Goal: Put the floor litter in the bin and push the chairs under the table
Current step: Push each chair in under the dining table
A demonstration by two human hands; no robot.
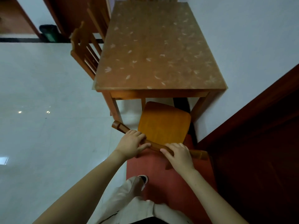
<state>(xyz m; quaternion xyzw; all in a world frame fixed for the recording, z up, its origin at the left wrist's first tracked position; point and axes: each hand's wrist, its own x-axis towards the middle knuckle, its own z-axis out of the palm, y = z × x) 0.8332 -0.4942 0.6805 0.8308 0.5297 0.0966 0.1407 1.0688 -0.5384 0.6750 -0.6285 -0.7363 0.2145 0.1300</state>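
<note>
A wooden chair (163, 123) with an orange seat stands at the near end of the brown table (155, 50), its seat front just under the table edge. My left hand (131, 143) and my right hand (178, 155) both grip the chair's top back rail. Two more wooden chairs (84, 50) stand pushed against the table's left side. A dark green bin (49, 33) stands on the floor at the far left, by a door frame. No litter shows on the floor.
A dark wooden door or cabinet (258, 126) rises close on the right. A red mat (161, 172) lies under the chair and my foot. White tiled floor (40, 110) spreads out to the left. A white wall runs along the table's right side.
</note>
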